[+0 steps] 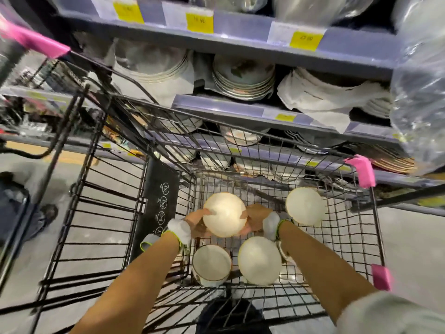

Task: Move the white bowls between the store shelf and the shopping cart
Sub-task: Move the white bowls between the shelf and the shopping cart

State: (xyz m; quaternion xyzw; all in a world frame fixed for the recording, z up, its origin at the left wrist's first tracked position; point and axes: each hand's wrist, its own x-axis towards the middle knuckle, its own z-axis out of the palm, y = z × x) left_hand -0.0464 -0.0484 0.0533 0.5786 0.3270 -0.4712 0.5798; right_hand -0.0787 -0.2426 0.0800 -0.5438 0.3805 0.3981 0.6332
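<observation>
Currently I see the left hand (199,224) and right hand (254,219) clasping one white bowl (224,214) from opposite sides, inside the shopping cart (361,237). Three other bowls (259,260) rest on the basket floor; the store shelf (240,109) stands just beyond.

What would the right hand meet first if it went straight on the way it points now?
The right hand points left, so it would press into the bowl it already grips, then likely the left hand opposite.
</observation>
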